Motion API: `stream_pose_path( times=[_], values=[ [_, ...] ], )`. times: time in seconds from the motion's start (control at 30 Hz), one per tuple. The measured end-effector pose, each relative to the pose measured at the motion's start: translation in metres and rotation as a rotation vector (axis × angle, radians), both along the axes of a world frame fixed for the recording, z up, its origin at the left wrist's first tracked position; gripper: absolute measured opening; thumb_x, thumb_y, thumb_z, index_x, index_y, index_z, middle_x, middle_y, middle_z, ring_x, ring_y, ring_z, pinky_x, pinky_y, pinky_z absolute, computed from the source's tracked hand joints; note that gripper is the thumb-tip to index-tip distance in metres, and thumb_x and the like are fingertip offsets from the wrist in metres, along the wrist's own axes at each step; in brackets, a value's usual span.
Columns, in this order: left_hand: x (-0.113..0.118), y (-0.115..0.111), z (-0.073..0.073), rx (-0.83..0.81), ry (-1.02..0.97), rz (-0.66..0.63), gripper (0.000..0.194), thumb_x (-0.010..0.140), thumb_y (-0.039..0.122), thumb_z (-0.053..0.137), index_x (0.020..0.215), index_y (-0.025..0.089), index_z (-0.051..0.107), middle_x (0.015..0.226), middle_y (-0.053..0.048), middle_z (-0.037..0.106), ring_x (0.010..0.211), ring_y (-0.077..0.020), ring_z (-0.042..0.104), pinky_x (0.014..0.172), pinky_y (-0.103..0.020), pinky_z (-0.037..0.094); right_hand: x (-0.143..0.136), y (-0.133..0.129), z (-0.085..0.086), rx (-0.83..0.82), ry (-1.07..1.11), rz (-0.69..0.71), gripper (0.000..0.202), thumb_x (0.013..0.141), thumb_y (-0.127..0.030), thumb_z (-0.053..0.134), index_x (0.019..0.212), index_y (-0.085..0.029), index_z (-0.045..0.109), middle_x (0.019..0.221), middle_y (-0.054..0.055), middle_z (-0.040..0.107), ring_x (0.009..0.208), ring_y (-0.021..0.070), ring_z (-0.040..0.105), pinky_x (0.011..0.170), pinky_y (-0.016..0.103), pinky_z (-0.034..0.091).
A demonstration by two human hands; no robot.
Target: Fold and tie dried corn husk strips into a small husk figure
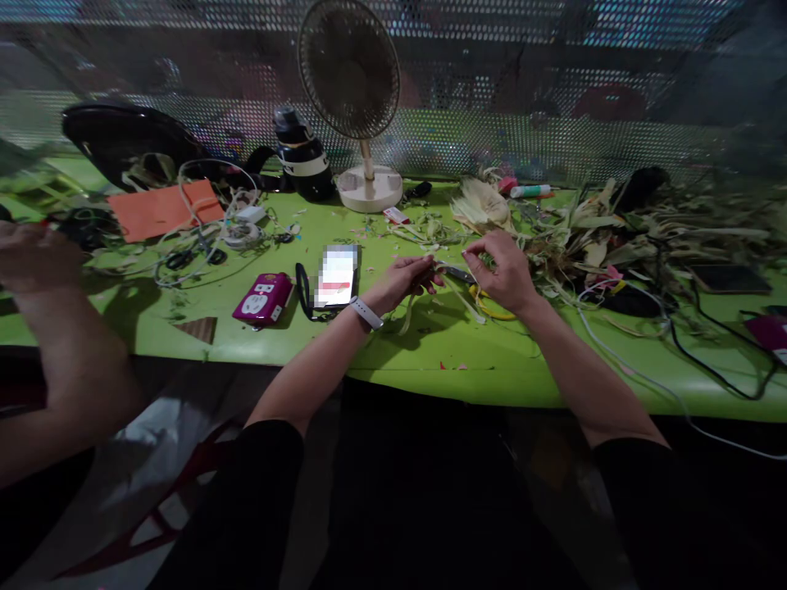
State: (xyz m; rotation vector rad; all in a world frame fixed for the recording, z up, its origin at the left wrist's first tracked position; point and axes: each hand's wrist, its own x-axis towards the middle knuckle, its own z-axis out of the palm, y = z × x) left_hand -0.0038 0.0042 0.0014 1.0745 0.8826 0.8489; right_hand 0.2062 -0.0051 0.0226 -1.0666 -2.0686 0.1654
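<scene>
One pale strip slants rightward and nearer from the left fingers.

A long green table ran along a perforated metal screen in what looked like a makeshift shared workspace, its exact kind unclear from the view. Dried husks and stalks were heaped at the right, with leafy scraps scattered over the surface. A round fan and a dark bottle stood at the back edge, near a black bag and an orange sheet. Loose cables, scissors and a lit phone shared the surface, while another person's arm reached in at the left.
</scene>
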Motion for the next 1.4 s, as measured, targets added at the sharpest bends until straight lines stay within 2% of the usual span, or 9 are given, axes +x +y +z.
stream_pose_path(
  times=[0.1, 0.2, 0.43, 0.67, 0.77, 0.93, 1.1, 1.23, 1.4],
  values=[
    [-0.003, 0.002, 0.000, 0.004, -0.074, 0.060, 0.021, 0.093, 0.031, 0.061, 0.082, 0.013, 0.065, 0.068, -0.002, 0.069, 0.053, -0.0050, 0.057, 0.049, -0.017, 0.039, -0.002, -0.002, -0.005, -0.192, -0.166, 0.039, 0.022, 0.089, -0.040, 0.058, 0.086, -0.020, 0.069, 0.085, 0.008, 0.070, 0.077, 0.0224, 0.060, 0.072, 0.036, 0.045],
    [-0.004, 0.002, -0.001, 0.059, -0.081, 0.065, 0.020, 0.084, 0.029, 0.072, 0.076, 0.014, 0.062, 0.067, 0.000, 0.067, 0.052, -0.0027, 0.052, 0.048, -0.016, 0.036, -0.007, 0.000, -0.015, -0.283, -0.290, 0.044, 0.019, 0.083, -0.038, 0.064, 0.086, -0.020, 0.069, 0.087, 0.009, 0.071, 0.075, 0.0223, 0.058, 0.066, 0.033, 0.041],
    [0.001, 0.001, -0.002, 0.271, 0.126, 0.166, 0.018, 0.082, 0.028, 0.072, 0.077, 0.014, 0.063, 0.069, 0.002, 0.065, 0.055, -0.0034, 0.055, 0.051, -0.017, 0.036, -0.016, 0.001, -0.019, -0.343, -0.200, 0.100, 0.019, 0.090, -0.032, 0.052, 0.083, -0.019, 0.063, 0.082, 0.008, 0.067, 0.072, 0.0202, 0.055, 0.067, 0.032, 0.037],
    [0.006, 0.001, -0.006, 0.353, 0.161, 0.261, 0.020, 0.082, 0.027, 0.072, 0.070, 0.013, 0.064, 0.060, 0.002, 0.062, 0.051, -0.0042, 0.052, 0.050, -0.017, 0.036, -0.017, -0.006, -0.012, -0.467, -0.157, 0.313, 0.017, 0.089, -0.031, 0.055, 0.078, -0.021, 0.062, 0.068, 0.002, 0.064, 0.061, 0.0152, 0.052, 0.061, 0.029, 0.037],
    [0.005, 0.000, -0.006, 0.303, 0.168, 0.199, 0.022, 0.076, 0.029, 0.078, 0.069, 0.012, 0.065, 0.058, 0.002, 0.062, 0.050, -0.0046, 0.053, 0.051, -0.018, 0.038, -0.010, -0.007, -0.005, -0.465, -0.140, 0.279, 0.019, 0.085, -0.032, 0.059, 0.072, -0.020, 0.063, 0.065, 0.001, 0.063, 0.059, 0.0145, 0.051, 0.060, 0.029, 0.037],
    [0.007, -0.007, -0.005, 0.250, 0.136, -0.088, 0.031, 0.067, 0.036, 0.085, 0.068, 0.010, 0.068, 0.058, 0.001, 0.062, 0.048, -0.0040, 0.051, 0.049, -0.018, 0.037, -0.007, -0.002, -0.001, -0.288, 0.137, -0.046, 0.046, 0.088, -0.058, 0.052, 0.066, -0.019, 0.065, 0.076, 0.007, 0.065, 0.078, 0.0216, 0.058, 0.074, 0.036, 0.044],
    [0.011, -0.011, -0.009, 0.259, 0.114, -0.237, 0.033, 0.064, 0.038, 0.087, 0.071, 0.010, 0.069, 0.062, 0.000, 0.066, 0.051, -0.0053, 0.055, 0.052, -0.019, 0.043, -0.028, -0.003, -0.018, -0.701, 0.263, 0.162, 0.064, 0.078, -0.080, 0.053, 0.062, -0.019, 0.061, 0.067, 0.004, 0.062, 0.067, 0.0179, 0.057, 0.068, 0.033, 0.048],
    [0.011, -0.011, -0.011, 0.277, 0.112, -0.227, 0.034, 0.074, 0.043, 0.080, 0.071, 0.011, 0.070, 0.059, 0.000, 0.064, 0.048, -0.0047, 0.053, 0.048, -0.018, 0.037, -0.035, -0.006, -0.023, -0.783, 0.587, 0.136, 0.056, 0.064, -0.075, 0.072, 0.071, -0.020, 0.068, 0.070, 0.002, 0.065, 0.064, 0.0155, 0.057, 0.062, 0.030, 0.047],
    [0.013, -0.014, -0.007, 0.222, 0.161, -0.260, 0.035, 0.072, 0.041, 0.081, 0.065, 0.010, 0.068, 0.051, 0.001, 0.059, 0.043, -0.0033, 0.045, 0.045, -0.018, 0.031, -0.035, -0.005, -0.024, -0.829, 0.690, 0.136, 0.054, 0.055, -0.072, 0.080, 0.070, -0.020, 0.074, 0.078, 0.004, 0.073, 0.074, 0.0186, 0.064, 0.069, 0.032, 0.052]
  ],
)
